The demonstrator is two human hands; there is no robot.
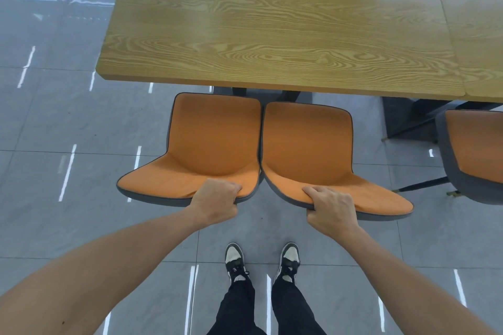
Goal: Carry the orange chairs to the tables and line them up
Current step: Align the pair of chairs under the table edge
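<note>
Two orange chairs with grey shells stand side by side at the near edge of a wooden table [272,22], their backs toward me. My left hand [215,200] grips the top edge of the left chair's [212,139] backrest. My right hand [330,208] grips the top edge of the right chair's [307,141] backrest. The two chairs touch along their inner sides. Their seats point at the table, and their legs are hidden beneath the shells.
A third orange chair [476,149] stands at the right edge, facing a second wooden table [473,22] that butts against the first. Dark table legs [413,122] show under the tables. My feet [261,261] stand on glossy grey floor tiles behind the chairs.
</note>
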